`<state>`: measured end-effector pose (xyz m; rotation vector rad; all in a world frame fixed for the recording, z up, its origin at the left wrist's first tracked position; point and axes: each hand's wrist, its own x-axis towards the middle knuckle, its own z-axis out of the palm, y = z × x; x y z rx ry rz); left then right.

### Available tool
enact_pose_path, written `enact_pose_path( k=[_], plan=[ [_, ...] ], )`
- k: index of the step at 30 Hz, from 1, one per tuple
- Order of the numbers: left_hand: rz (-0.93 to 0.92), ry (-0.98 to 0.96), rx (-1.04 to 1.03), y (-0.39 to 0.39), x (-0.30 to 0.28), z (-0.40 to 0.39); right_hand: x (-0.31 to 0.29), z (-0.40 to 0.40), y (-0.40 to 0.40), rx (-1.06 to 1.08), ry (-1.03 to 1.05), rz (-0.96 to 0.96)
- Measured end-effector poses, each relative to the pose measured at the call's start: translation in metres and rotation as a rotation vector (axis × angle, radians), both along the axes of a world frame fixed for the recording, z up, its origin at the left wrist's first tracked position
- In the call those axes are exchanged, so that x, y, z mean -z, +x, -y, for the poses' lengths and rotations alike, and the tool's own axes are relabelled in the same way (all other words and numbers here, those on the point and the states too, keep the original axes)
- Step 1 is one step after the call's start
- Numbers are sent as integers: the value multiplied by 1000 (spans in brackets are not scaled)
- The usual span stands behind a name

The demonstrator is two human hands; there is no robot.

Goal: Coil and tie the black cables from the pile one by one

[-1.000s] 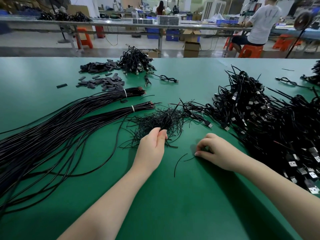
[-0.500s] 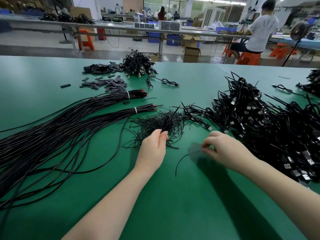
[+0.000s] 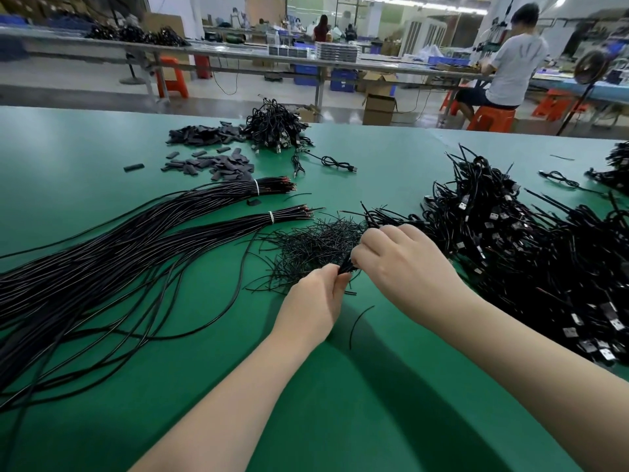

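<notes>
Both hands meet, fingers curled.
The left hand (image 3: 311, 303) reaches in from the near edge, fingertips pinched together. The right hand (image 3: 401, 264) comes from the right, knuckles up, fingers bent down just beside the left fingertips.

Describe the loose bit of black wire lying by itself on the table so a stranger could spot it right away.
On the green table, find the two hands meeting at the heap of thin black ties. Just nearer than the left hand, between the forearms, lies the loose wire: one short, curved strand, apart from every pile and bundle.
</notes>
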<state>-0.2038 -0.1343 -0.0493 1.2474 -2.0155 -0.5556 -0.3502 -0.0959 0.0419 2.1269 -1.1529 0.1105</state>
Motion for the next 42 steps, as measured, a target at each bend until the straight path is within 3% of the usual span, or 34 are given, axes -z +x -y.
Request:
enact_pose_path(
  k=[3,7,12,15,17,21,23,25,27,29,32,34,37,42],
  plan=[
    [78,-42,-6,-4,-1,-2,3,4,0,-39,43,99],
    [17,-64,61,-4,-2,-6,3,11,-4,-2,165,217],
    [12,49,81,-5,-4,-6,9,11,-10,-40,157,189],
    [122,-10,88,-5,-2,-6,11,10,-8,-29,201,253],
    [248,-192,89,-6,-2,-6,3,16,-11,33,389,415],
    [365,-560,174,-9,-7,-10,-15,37,-43,143,1015,747],
    [328,-643,225,-12,-7,-11,-10,39,-58,179,1312,955],
    [216,-598,229,-13,-5,-12,5,37,-62,134,1508,1196],
    [-9,-354,188,-14,-4,-15,24,34,-52,60,1478,1502],
    [-295,-65,142,-16,-4,-17,41,30,-33,33,1219,1712],
    [-537,106,-3,-18,-5,-14,58,27,-3,34,781,1680],
    [-577,140,-47,-18,-3,-10,63,28,10,39,653,1682],
    [-598,176,-36,-15,-1,-7,66,29,16,33,641,1725],
    [-637,273,26,-13,-2,0,65,28,-1,-73,952,1846]
  ],
)
